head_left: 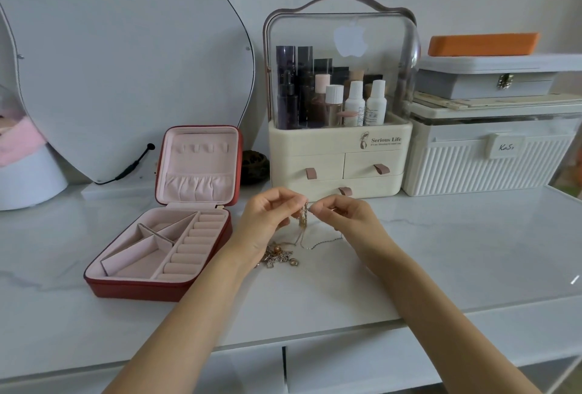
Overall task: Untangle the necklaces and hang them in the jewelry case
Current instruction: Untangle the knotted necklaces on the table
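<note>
A red jewelry case (163, 289) with pink lining lies open on the white marble tabletop, its lid (200, 163) upright with small hooks and a gathered pocket. To its right lies a tangled heap of gold necklaces (278, 256). My left hand (267, 217) and my right hand (343, 215) are raised just above the heap, both pinching thin chains (303, 220) that hang down to the pile. A fine silver chain (321, 242) trails toward the right.
A cream cosmetics organizer (338, 157) with a clear dome and drawers stands right behind my hands. White storage boxes (485, 163) sit to its right. A curved mirror (126, 62) leans at the back left. The table's front edge runs below my forearms.
</note>
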